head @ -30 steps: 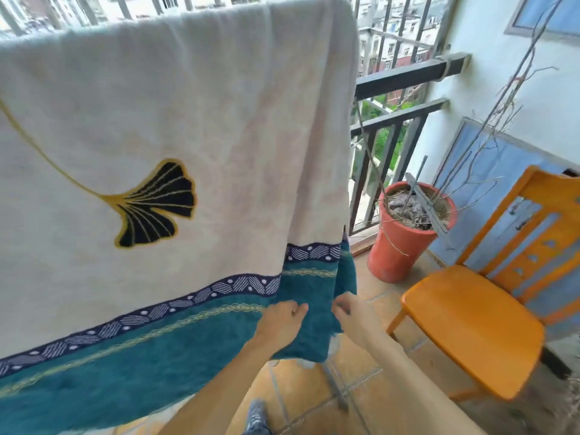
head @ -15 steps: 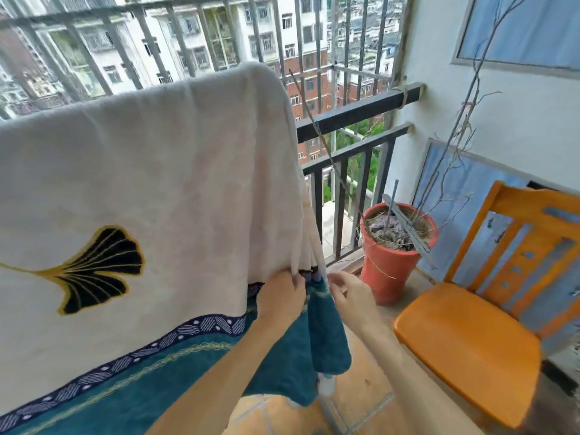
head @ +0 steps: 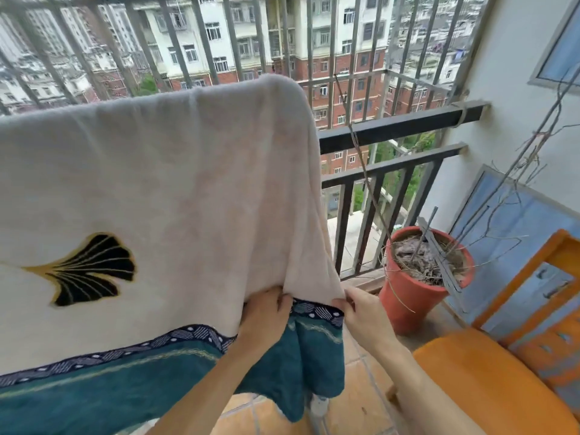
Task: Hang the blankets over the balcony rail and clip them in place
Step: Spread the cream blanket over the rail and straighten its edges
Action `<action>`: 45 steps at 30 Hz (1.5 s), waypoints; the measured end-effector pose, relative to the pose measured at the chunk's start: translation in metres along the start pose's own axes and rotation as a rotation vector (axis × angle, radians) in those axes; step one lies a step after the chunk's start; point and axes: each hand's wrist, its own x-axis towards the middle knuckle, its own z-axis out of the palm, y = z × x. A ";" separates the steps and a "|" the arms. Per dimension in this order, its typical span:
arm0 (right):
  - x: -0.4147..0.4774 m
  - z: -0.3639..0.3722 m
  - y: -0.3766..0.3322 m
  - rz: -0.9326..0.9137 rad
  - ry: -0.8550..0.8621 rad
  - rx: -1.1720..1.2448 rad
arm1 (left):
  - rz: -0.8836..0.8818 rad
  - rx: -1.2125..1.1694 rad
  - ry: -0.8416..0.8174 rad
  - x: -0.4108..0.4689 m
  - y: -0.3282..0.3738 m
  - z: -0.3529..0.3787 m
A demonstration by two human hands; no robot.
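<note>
I see my left hand (head: 266,312) and right hand (head: 361,315) side by side, both gripping the blanket (head: 188,183) near its right edge. The blanket hangs over the rail (head: 401,127), rising above my hands and spreading left of them. Beyond and right of my right hand a plant pot (head: 408,306) stands by the rail. A chair (head: 489,387) sits nearer me, further right.

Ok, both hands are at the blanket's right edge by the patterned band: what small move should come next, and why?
Probably draw that edge down and to the right to flatten it. The blanket already hangs over the rail, but the left hand and right hand pinch it where the fabric bunches into folds, so fastening it now looks premature.
</note>
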 end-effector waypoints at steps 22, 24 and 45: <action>-0.032 -0.047 0.034 -0.492 -0.380 0.145 | -0.206 -0.156 0.691 -0.071 0.122 0.024; -0.010 -0.054 0.024 -0.453 -0.324 0.184 | -0.246 -0.189 0.718 -0.066 0.114 0.020; 0.065 -0.054 0.004 -0.407 -0.270 0.254 | -0.318 -0.142 0.884 -0.078 0.061 0.018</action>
